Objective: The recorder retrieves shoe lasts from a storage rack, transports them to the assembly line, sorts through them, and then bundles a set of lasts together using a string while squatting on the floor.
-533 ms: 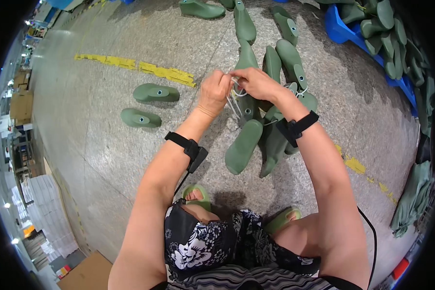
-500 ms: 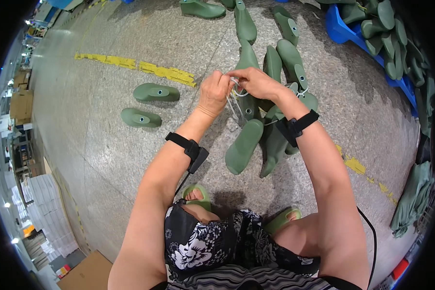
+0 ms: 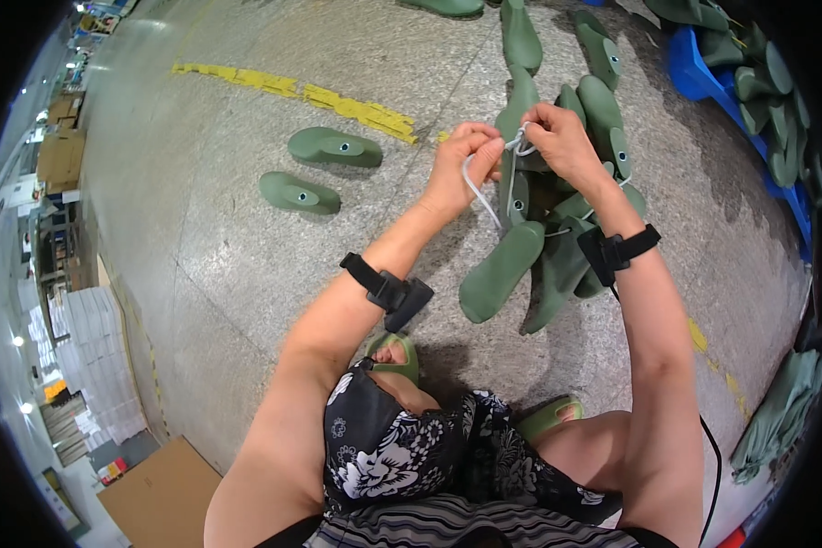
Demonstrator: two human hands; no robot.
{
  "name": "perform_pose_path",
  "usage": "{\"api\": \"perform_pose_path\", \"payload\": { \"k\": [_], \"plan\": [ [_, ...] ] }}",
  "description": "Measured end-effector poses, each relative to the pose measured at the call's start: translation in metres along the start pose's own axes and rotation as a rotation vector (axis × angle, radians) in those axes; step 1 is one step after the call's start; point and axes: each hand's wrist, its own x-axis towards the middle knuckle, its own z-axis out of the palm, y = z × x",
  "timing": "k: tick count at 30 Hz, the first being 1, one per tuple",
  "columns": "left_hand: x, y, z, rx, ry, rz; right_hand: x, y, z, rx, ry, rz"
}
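Note:
A white cord (image 3: 478,189) runs between my hands, with a small loop or knot near the right fingertips. My left hand (image 3: 464,169) pinches one stretch of it, and a length curves down below the thumb. The fingers of my right hand (image 3: 562,144) close on the cord at the loop. Beneath them lies a bunch of green shoe lasts, one nearest me showing its flat sole (image 3: 502,274). The cord passes down to the bunch, partly hidden by my hands. Two separate green lasts, one farther (image 3: 315,146) and one nearer (image 3: 288,190), lie to the left.
More lasts (image 3: 521,36) lie on the floor beyond my hands. At the far right, a blue crate (image 3: 691,71) is heaped with lasts. Yellow tape (image 3: 347,105) crosses the stone floor. Green cloth (image 3: 781,406) lies at the right, and brown cardboard (image 3: 160,493) at the lower left.
My hands, close together before, have drawn apart with the cord stretched between them. The loop at the right fingertips shows more clearly. The whole view has shifted.

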Motion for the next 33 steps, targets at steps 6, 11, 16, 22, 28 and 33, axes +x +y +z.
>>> {"api": "perform_pose_path", "payload": {
  "k": [6,11,16,22,28,33],
  "plan": [
    [-0.001,0.015,-0.004,-0.910,-0.013,-0.344,0.003,-0.007,-0.005,0.146,-0.021,0.004],
    [-0.023,-0.051,-0.054,-0.782,0.083,-0.579,-0.010,0.001,-0.026,0.034,-0.159,0.044],
    [-0.047,-0.064,-0.043,-0.591,0.201,-0.759,-0.022,0.004,-0.028,0.595,-0.321,0.266],
    [-0.038,-0.059,-0.034,-0.180,0.174,-0.725,-0.013,-0.009,-0.020,0.340,-0.179,0.393],
    [-0.045,-0.065,-0.024,-0.122,0.115,-0.676,-0.010,0.032,-0.044,0.239,0.028,0.370],
    [-0.027,-0.039,-0.022,-0.028,-0.517,-0.940,-0.009,0.031,-0.034,-0.679,0.163,-0.225]
  ]
}}
